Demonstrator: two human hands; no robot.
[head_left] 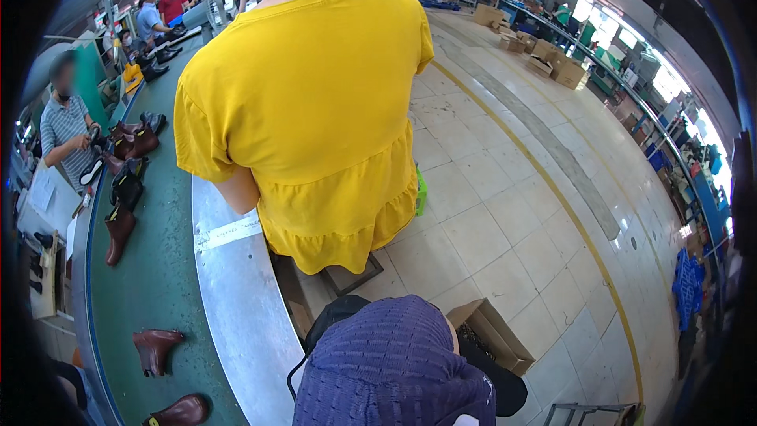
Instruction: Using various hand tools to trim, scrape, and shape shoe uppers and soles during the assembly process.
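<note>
Neither my left hand nor my right hand shows, so what they hold or touch is hidden. At the lower edge a purple textured garment (386, 363) fills the middle, with a dark trouser leg (511, 394) beside it. Directly ahead stands a person in a yellow top (315, 110), back turned. Left of them, a green conveyor belt (158, 284) carries a brown ankle boot (156, 349), another brown boot (181, 412) cut by the lower edge, and a reddish-brown boot (118, 233) farther along. Several more dark shoes cluster beyond.
A metal ledge (244, 300) runs along the belt's right side. An open cardboard box (497, 335) sits on the tiled floor (505, 213). Across the belt, a co-worker in a striped shirt (65, 130) handles a dark shoe. More cartons (564, 69) stand at the far right.
</note>
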